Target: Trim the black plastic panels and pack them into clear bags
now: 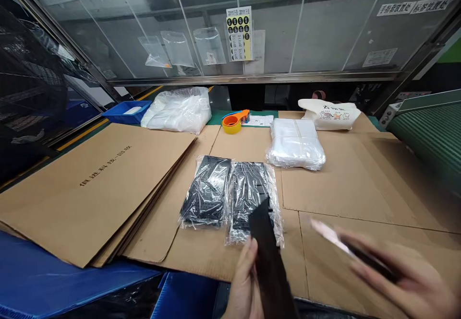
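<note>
At the bottom middle, my left hand [245, 280] is closed round a long, flat black plastic piece [270, 261], held up at a slant over the table's near edge. To the right, my right hand [406, 276] grips a slim knife-like tool [370, 261] with a dark handle and a pale end pointing left; motion smears it, so its exact kind is unclear. Beyond the black piece lie two clear plastic bags of black parts, the left bag [207, 192] and the right bag [248, 184], side by side. The black piece covers part of the right bag.
Cardboard sheets [97, 189] are stacked at left. At the back stand a blue tray [126, 112], a bulky plastic bag [178, 110], an orange tape dispenser [234, 121], a bundle of clear bags [297, 141] and a white pouch [329, 115]. A green conveyor belt [428, 122] borders the right.
</note>
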Motion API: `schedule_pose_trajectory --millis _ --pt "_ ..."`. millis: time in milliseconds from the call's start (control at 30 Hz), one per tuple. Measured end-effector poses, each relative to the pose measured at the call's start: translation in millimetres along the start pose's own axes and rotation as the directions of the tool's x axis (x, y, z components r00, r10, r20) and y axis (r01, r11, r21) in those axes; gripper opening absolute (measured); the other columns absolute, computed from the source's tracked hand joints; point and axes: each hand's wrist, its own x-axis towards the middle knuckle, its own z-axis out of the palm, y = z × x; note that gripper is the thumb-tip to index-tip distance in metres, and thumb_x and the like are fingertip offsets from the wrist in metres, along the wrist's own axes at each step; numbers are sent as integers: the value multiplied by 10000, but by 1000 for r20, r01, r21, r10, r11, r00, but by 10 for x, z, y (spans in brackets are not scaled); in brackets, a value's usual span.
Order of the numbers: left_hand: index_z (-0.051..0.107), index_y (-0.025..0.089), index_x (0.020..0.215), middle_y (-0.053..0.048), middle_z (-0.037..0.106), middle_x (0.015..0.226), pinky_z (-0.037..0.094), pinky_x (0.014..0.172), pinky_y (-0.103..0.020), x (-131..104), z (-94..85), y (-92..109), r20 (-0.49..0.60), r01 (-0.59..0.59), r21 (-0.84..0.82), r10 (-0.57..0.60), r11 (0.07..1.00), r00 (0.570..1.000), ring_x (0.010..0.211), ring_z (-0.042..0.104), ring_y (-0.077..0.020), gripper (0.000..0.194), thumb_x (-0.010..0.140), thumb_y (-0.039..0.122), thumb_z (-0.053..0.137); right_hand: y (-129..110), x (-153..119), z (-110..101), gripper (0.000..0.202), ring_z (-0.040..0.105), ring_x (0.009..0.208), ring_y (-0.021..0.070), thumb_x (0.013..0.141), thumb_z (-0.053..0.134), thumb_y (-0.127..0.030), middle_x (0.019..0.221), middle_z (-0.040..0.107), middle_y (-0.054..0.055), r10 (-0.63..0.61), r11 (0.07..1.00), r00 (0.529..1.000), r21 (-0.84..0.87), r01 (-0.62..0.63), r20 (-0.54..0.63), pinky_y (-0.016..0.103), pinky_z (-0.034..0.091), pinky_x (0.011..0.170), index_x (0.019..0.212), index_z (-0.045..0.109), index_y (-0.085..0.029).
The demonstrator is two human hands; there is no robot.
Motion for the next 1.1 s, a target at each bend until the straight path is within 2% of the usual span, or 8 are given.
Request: schedule_pose_trajectory --millis 200,367,500,567,633,767,933,1100 --pt "630 201 1247 -67 750 989 519 973 -379 28 303 224 -232 -205 -113 175 972 957 998 696 -234 359 893 158 581 902 -93 487 461 574 699 233 971 419 -516 760 648 70 31 950 985 -300 -81 -170 365 501 636 1129 687 -177" --pt "666 166 1212 -80 751 1013 492 1027 -415 121 345 128 -222 -375 -103 347 921 911 1045 681 -256 377 842 143 601 1169 -283 725 590 542 1005 354 972 316 -551 1057 633 206 57 877 948 -437 -197 -313 560 426 898 1012 712 -116" --pt "731 179 1089 -71 740 1061 474 1048 -390 170 246 -38 -154 -427 31 427 904 891 1121 643 -270 409 690 241 796 857 -323 767 571 489 1216 374 900 459 -638 1247 603 171 343 935 866 40 -353 -363 604 341 1047 1098 698 -158" --pt "756 180 1015 -73 739 1056 454 1065 -370 193 200 -112 -101 -404 111 415 908 904 1154 621 -270 421 633 330 853 643 -310 812 543 582 1136 341 853 528 -664 1154 671 122 599 735 782 506 -450 -174 557 429 1015 1070 708 -200" --pt "771 167 941 -83 744 1002 437 1076 -358 226 162 -150 -48 -350 188 365 918 930 1151 619 -270 432 600 413 872 456 -264 865 509 661 999 323 772 636 -668 1016 720 93 764 335 642 814 -475 60 496 532 915 976 732 -212" --pt "767 168 839 -69 731 866 482 994 -313 326 126 -60 63 -394 214 390 894 919 994 662 -231 446 584 524 852 265 -83 851 302 710 768 229 622 819 -451 854 742 16 889 -176 374 952 -251 263 301 605 725 822 758 -233" --pt "701 176 781 10 608 706 505 665 -184 384 133 172 246 -564 207 515 799 821 648 561 -94 275 726 431 786 240 66 645 132 700 648 153 750 652 -271 831 744 0 895 -396 190 915 -75 403 175 574 569 788 772 -232" --pt "642 168 728 38 522 632 451 591 -144 363 127 182 253 -529 259 472 808 845 565 485 -60 268 738 393 787 240 16 627 178 706 682 187 669 750 -346 893 743 -16 898 -369 247 929 -33 365 291 600 764 827 779 -270"
